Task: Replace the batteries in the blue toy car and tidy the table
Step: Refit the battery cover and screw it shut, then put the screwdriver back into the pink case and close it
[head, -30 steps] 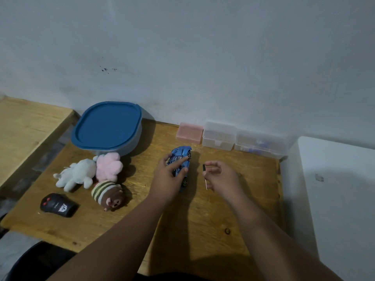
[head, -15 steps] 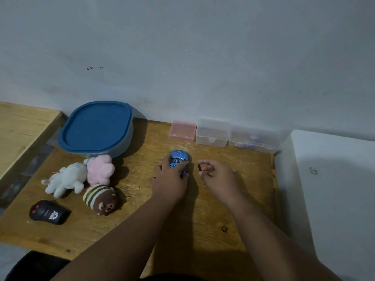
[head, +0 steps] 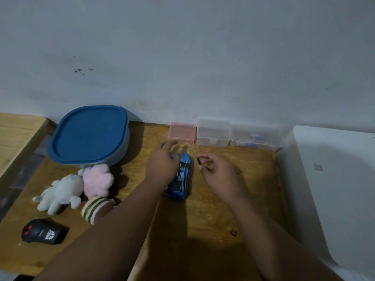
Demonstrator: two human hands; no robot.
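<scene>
Blue car [head: 179, 177] beside left hand [head: 162, 164]

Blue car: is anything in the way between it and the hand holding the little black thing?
Nothing visible is. Only bare table lies between the right hand, pinching the small black tool, and the blue toy car.
</scene>
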